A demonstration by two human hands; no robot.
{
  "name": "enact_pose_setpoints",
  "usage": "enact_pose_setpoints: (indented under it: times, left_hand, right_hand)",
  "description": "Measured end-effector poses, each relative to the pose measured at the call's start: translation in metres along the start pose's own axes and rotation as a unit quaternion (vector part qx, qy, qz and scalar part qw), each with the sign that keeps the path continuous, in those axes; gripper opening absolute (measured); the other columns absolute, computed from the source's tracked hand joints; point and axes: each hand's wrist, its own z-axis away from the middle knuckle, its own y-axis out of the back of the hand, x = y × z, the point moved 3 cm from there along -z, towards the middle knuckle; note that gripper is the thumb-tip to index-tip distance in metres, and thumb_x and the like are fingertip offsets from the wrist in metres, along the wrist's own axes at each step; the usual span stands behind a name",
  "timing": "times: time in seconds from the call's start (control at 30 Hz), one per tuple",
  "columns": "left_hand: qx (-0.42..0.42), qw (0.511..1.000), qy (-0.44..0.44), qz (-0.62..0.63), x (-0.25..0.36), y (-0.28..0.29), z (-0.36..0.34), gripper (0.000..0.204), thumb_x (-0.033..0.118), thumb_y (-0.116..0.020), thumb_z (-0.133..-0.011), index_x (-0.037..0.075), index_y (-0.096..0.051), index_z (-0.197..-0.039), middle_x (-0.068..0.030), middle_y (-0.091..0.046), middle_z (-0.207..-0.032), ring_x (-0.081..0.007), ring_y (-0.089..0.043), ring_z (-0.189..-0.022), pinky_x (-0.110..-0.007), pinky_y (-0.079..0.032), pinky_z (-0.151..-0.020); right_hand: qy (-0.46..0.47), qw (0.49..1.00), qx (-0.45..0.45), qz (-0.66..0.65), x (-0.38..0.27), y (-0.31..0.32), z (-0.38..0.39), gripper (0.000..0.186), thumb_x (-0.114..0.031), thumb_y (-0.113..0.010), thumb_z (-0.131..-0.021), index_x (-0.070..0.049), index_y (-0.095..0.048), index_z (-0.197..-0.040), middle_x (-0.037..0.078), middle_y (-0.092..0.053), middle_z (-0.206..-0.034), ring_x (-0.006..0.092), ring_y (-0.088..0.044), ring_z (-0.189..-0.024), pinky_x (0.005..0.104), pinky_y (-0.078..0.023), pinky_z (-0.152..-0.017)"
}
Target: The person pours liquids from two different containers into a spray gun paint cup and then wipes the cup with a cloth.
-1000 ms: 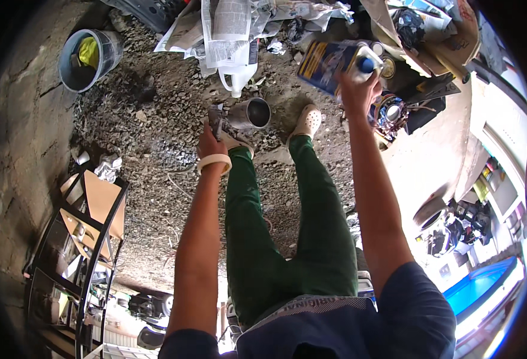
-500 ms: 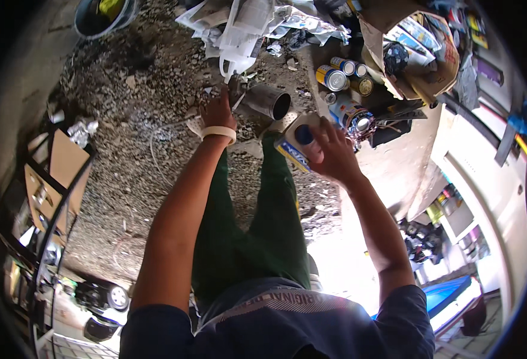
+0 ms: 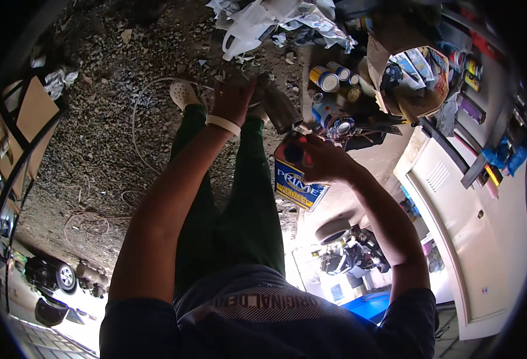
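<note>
My left hand (image 3: 232,96) is closed on a dark metal tool (image 3: 262,84), with a cylindrical metal cup (image 3: 280,110) tilted down to the right beside it. My right hand (image 3: 317,160) grips the top of a rectangular blue, yellow and white can (image 3: 294,186) around its dark cap, just below the cup's lower end. The can's top is partly hidden by my fingers, and whether it touches the cup I cannot tell. My legs in green trousers and pale perforated clogs (image 3: 182,93) stand behind both forearms on the gravel.
Several round cans (image 3: 324,78) and a cardboard box (image 3: 383,52) of papers lie at upper right. Plastic and paper scraps (image 3: 251,21) are at the top. A hose (image 3: 135,119) curves over the gravel. A black frame with boards (image 3: 36,105) stands left, a white door (image 3: 467,233) right.
My left hand has moved up and right with the tool and cup, which now tilts downward. My right hand has brought the can down and leftward, below the cup. The view has shifted.
</note>
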Motion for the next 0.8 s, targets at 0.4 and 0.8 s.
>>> enact_pose_setpoints:
  times: [0.4,0.8]
  left_hand:
    - [0.028,0.999,-0.029,0.027,-0.019,0.015,0.023,0.065,0.01,-0.06,-0.086,0.019,-0.041,-0.148,-0.0058,-0.056,-0.102,-0.0241,-0.057,-0.102,-0.065,-0.035,-0.105]
    - [0.02,0.999,-0.032,0.019,-0.032,0.016,0.028,0.063,0.012,-0.053,-0.092,0.02,-0.034,-0.152,-0.0064,-0.055,-0.096,-0.0253,-0.057,-0.1,-0.069,-0.031,-0.106]
  right_hand:
    - [0.108,0.986,-0.113,-0.066,-0.011,-0.022,-0.016,0.099,-0.024,-0.078,-0.064,-0.024,-0.034,-0.152,0.02,-0.049,-0.14,0.037,-0.062,-0.114,0.0432,-0.056,-0.092]
    - [0.029,0.981,-0.181,-0.062,-0.052,0.007,-0.025,0.101,-0.022,-0.08,-0.06,-0.024,-0.035,-0.151,0.02,-0.053,-0.136,0.0357,-0.063,-0.114,0.0428,-0.056,-0.091]
